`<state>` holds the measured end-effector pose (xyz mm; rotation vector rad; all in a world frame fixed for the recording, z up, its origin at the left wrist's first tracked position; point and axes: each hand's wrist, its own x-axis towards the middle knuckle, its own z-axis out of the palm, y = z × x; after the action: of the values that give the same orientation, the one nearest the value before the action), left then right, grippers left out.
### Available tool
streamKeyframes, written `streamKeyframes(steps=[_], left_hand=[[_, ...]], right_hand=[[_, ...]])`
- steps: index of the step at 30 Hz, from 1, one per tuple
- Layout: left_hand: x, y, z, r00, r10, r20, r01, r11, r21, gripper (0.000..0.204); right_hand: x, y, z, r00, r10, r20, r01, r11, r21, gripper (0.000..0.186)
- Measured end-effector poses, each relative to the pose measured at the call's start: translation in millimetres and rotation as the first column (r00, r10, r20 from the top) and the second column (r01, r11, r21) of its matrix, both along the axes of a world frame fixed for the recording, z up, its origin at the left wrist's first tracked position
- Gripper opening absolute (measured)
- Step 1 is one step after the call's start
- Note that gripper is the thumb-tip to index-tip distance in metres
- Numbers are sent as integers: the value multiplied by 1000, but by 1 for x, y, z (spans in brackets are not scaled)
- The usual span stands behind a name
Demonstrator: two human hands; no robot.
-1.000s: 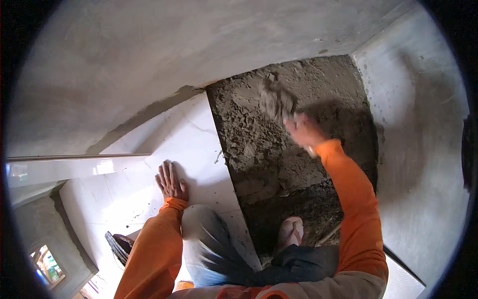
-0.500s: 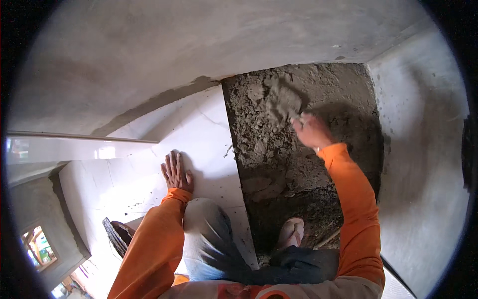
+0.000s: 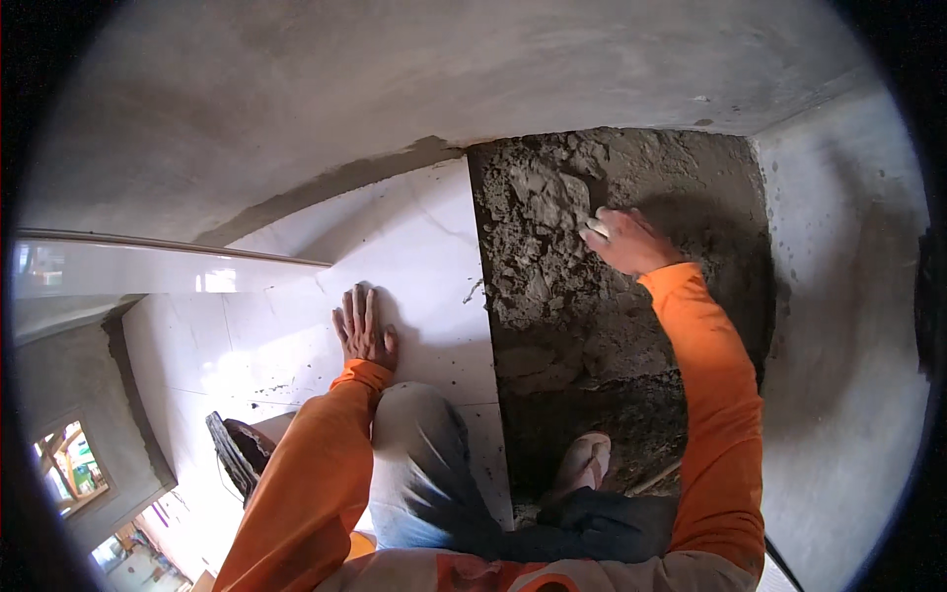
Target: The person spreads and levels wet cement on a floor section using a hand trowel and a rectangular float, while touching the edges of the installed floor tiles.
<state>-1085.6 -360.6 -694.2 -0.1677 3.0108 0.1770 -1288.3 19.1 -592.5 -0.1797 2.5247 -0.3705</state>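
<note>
Right hand [image 3: 631, 240] gripped a trowel [image 3: 570, 202] on the rough mortar bed [image 3: 592, 316], largely unlevelled. Left hand [image 3: 363, 328] lay flat, fingers spread, on the laid white tiles [image 3: 414, 247].

A single head-worn fisheye view was supplied; no second view was available for overlap. The camera looked steeply down from the person's head onto the floor directly ahead, at close range, roughly arm's length from the work surface. The person's orange sleeves entered from the lower edge, with the left hand [image 3: 363, 326] centre-left and the right hand [image 3: 629, 240] upper right of centre. The white floor tiles [image 3: 326, 296] filled the left-centre, the mortar bed [image 3: 582, 286] the centre-right. Grey walls [image 3: 395, 89] curved round the upper and right rim through lens distortion. A black circular border masked the corners.
</note>
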Motion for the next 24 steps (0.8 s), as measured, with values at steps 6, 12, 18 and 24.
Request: streamKeyframes(steps=[6, 12, 18, 24], left_hand=[[2, -3, -2, 1000, -1, -31, 1, 1000, -13, 72], [-81, 53, -12, 997, -53, -62, 55, 998, 40, 68], [-163, 142, -28, 969, -124, -212, 137, 989, 51, 63], [-142, 185, -17, 961, -192, -197, 256, 889, 379, 65]], right_hand=[[-2, 45, 11, 880, 302, -366, -172, 922, 347, 39], [-32, 20, -22, 921, -270, -282, 309, 946, 100, 40], [-21, 13, -50, 955, -226, -191, 228, 974, -9, 49], [-17, 72, -47, 989, 122, -89, -105, 978, 179, 63]])
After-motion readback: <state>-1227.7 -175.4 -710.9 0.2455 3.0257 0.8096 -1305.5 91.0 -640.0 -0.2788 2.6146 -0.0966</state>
